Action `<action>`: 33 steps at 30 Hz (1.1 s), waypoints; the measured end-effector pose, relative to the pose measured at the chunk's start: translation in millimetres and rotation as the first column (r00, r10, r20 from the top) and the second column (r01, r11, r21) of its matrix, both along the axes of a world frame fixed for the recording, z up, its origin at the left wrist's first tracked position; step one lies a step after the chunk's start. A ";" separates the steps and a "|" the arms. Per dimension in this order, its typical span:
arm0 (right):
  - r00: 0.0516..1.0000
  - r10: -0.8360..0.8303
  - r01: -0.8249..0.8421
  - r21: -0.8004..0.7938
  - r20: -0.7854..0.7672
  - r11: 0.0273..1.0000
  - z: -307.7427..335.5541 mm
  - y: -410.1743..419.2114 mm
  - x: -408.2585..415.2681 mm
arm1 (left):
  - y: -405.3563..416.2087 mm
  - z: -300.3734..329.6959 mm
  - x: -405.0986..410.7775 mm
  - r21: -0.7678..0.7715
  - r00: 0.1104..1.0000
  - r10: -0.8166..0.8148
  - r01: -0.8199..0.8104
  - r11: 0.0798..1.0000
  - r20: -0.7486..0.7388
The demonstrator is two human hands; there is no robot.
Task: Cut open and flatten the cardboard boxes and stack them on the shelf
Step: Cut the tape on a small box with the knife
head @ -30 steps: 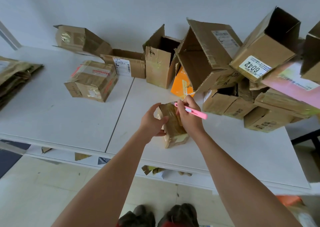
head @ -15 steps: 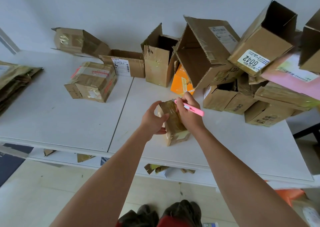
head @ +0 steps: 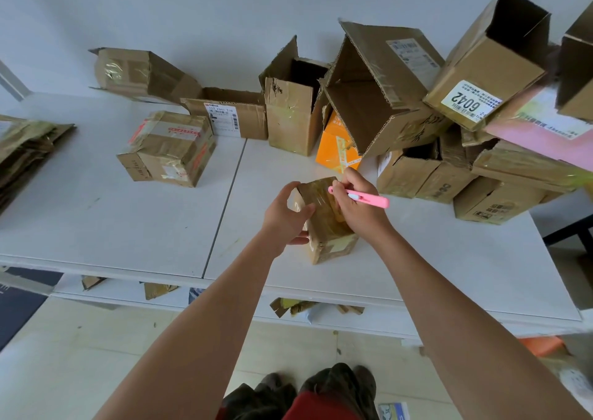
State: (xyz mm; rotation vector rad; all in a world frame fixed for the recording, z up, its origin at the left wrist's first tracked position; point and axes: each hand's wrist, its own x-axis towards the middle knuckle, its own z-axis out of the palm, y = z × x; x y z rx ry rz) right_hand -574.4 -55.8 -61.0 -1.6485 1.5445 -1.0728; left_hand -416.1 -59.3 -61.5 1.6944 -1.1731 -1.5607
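A small taped cardboard box (head: 327,230) stands on the white table (head: 128,220) near its front edge. My left hand (head: 285,214) grips the box's left side, thumb on its near face. My right hand (head: 359,201) holds a pink utility knife (head: 362,196) with its tip at the box's taped top. A stack of flattened boxes (head: 25,153) lies at the table's left edge.
Another taped box (head: 170,148) sits at the left middle. Several opened boxes (head: 385,92) pile along the wall and the right side, with an orange carton (head: 337,150) among them. Cardboard scraps (head: 298,305) lie on a lower shelf. My feet (head: 305,390) are below.
The view has shifted slightly. My right hand with the knife has moved a little along the box's top; my left hand keeps its hold on the box.
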 end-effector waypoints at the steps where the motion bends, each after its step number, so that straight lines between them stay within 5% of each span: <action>1: 1.000 0.003 -0.003 0.004 -0.003 1.000 0.3 2.0 -1.0 | -0.3 0.1 -0.2 0.000 1.000 -0.001 0.001 1.000 0.003; 11: 1.000 -0.011 0.011 0.064 -0.011 0.998 -0.6 26.5 -7.4 | 0.6 0.8 -1.2 0.001 1.000 0.001 -0.001 1.000 0.016; 17: 0.981 -0.132 0.123 0.067 0.141 0.990 4.2 9.4 -1.8 | -2.1 0.8 0.4 0.011 1.000 0.005 -0.005 1.000 -0.002; 33: 0.996 -0.074 0.074 0.017 0.040 0.997 -7.8 -7.6 12.6 | -4.0 -3.1 2.6 0.010 0.999 -0.019 0.019 1.000 -0.026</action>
